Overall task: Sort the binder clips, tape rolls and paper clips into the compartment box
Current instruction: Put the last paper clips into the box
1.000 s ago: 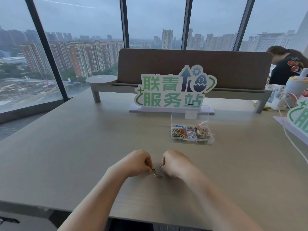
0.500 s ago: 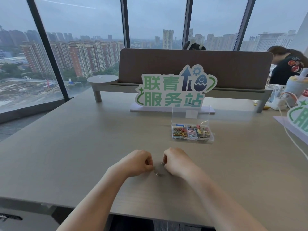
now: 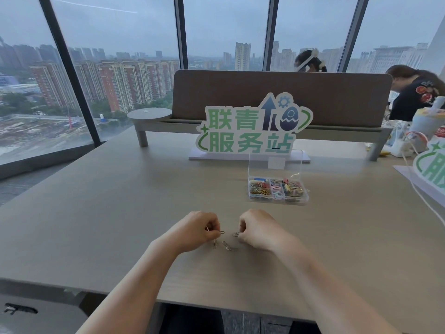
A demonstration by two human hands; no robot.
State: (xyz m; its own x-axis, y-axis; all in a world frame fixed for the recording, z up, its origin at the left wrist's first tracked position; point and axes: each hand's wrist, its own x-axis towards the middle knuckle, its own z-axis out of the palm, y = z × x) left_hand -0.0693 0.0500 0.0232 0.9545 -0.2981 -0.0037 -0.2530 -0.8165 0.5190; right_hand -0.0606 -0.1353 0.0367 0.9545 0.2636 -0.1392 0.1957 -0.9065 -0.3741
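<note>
My left hand (image 3: 197, 231) is curled, its fingertips pinching a silver paper clip (image 3: 222, 232). My right hand (image 3: 258, 229) is curled too and pinches another silver paper clip (image 3: 235, 234). Between and just below the hands, two more paper clips (image 3: 215, 243) (image 3: 227, 246) lie on the table. The clear compartment box (image 3: 278, 201) stands farther back to the right with its lid up. Its left cell holds coloured paper clips, the middle pastel tape rolls, the right binder clips.
A green-lettered sign (image 3: 250, 131) on a white base stands behind the box. A brown divider panel (image 3: 281, 92) with a grey shelf runs across the back. Two people sit beyond it. Cables, a cup and a second sign (image 3: 431, 167) crowd the right edge.
My hands have drawn slightly apart, each now pinching a clip. Two clips show on the table where one was seen before.
</note>
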